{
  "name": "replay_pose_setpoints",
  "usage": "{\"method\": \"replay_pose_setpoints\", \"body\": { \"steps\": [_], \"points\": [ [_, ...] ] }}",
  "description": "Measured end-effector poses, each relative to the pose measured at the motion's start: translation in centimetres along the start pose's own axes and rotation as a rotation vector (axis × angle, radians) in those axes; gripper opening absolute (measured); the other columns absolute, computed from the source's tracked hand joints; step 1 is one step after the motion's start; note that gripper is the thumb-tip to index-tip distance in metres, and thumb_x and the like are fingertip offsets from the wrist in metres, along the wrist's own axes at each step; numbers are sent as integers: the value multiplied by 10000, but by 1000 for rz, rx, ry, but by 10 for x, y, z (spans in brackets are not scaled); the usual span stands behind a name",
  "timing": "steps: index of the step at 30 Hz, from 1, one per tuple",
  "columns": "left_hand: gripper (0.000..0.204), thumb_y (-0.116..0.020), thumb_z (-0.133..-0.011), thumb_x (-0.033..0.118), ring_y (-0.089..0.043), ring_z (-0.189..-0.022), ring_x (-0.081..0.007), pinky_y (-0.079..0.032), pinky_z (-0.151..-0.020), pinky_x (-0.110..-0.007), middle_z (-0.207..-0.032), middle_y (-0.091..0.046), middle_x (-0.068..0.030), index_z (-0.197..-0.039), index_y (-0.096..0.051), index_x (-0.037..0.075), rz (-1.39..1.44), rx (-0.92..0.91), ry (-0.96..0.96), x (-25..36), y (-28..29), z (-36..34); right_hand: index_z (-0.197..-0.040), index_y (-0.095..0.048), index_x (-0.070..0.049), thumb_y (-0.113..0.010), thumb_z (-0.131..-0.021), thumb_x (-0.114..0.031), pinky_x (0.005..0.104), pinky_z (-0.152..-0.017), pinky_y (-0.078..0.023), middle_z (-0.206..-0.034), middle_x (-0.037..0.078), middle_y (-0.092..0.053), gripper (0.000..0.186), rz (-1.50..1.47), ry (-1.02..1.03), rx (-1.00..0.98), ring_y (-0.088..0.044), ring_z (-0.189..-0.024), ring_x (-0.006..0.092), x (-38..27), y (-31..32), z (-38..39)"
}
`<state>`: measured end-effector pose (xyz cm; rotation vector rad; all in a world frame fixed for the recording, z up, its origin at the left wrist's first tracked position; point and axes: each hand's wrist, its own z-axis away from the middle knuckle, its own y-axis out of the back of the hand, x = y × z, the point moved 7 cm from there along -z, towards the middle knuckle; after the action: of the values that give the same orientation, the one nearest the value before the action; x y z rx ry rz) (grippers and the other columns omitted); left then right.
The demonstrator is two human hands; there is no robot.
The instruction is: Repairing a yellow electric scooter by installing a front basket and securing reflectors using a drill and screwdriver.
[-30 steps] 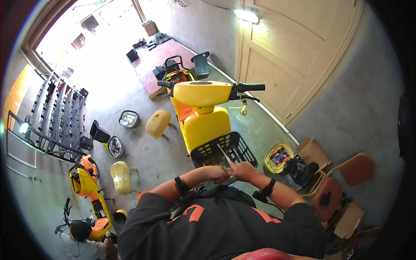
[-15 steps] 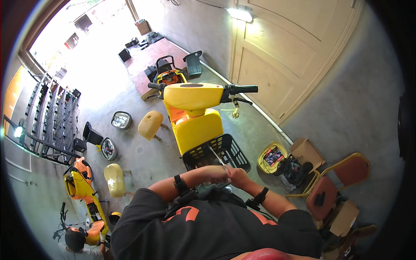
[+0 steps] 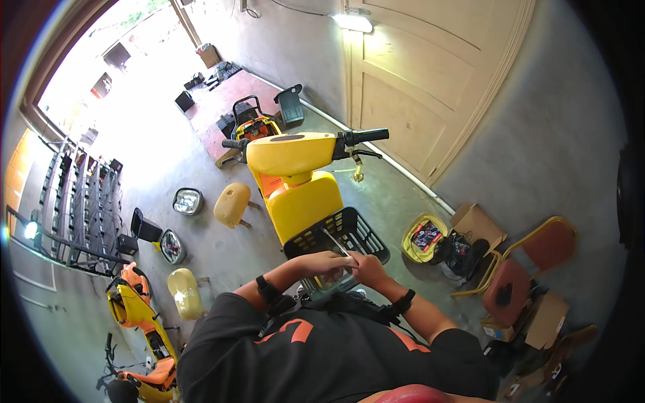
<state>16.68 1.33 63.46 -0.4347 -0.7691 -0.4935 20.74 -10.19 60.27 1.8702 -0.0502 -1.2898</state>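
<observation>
Both hands meet in front of my chest, over the near edge of a black plastic basket [image 3: 366, 232] on the front of a yellow scooter [image 3: 302, 201]. My right hand [image 3: 368, 270] is closed around the lower end of a long thin metal rod [image 3: 335, 241], perhaps a screwdriver shaft; its grip end is hidden. The rod slants up and left over the basket. Beside it, my left hand [image 3: 328, 263] has curled fingers touching the right hand near the rod; what lies in them is hidden. The scooter's handlebar cover [image 3: 291, 153] stands beyond the basket.
Yellow body panels [image 3: 232, 204] and headlamp units [image 3: 188, 201] lie on the floor to the left. Another yellow scooter [image 3: 144, 316] stands lower left, near a metal rack [image 3: 80, 208]. To the right are a yellow shell [image 3: 424, 236] with parts inside, cardboard boxes [image 3: 478, 225] and chairs [image 3: 507, 290].
My left hand has shifted slightly left and its fingers have loosened from the right hand. The rod stays in the right hand. The view has tilted a little.
</observation>
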Motion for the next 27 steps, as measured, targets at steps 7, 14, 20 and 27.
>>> {"method": "replay_pose_setpoints", "body": {
  "steps": [7, 14, 20, 27],
  "points": [
    [544, -555, -861, 417, -350, -1243, -334, -312, -1017, -400, -1256, -426, -185, -1228, -468, 24, -813, 447, -902, 32, -7, 13, -908, -618, -35, -556, -779, -146, 448, -569, -475, -693, 190, -596, 181, -1, -60, -34, -602, -680, 380, -3, 3, -5],
    [358, -413, -933, 268, -549, -1080, -313, -407, -945, -372, -1141, -569, -191, -1103, -566, -7, -482, 244, -944, 46, -15, -27, -970, -614, -42, -531, -764, -83, 408, -736, -488, -973, 141, -628, 226, 185, 285, 29, -608, -924, 296, -37, 5, -7],
    [363, -413, -896, 271, -641, -932, -262, -480, -843, -341, -943, -666, -145, -1082, -597, 19, -372, 258, -831, 38, -7, -65, -949, -597, 2, -533, -718, -42, 400, -723, -493, -871, 172, -619, 244, 211, 145, 21, -610, -860, 327, -5, -14, -3],
    [319, -451, -852, 258, -648, -882, -249, -484, -801, -332, -889, -676, -123, -970, -644, 32, -448, 236, -640, 28, -12, -99, -974, -580, 19, -522, -725, -6, 378, -740, -484, -894, 166, -612, 256, -8, -63, 123, -605, -888, 317, 34, -26, 8]
  ]
}}
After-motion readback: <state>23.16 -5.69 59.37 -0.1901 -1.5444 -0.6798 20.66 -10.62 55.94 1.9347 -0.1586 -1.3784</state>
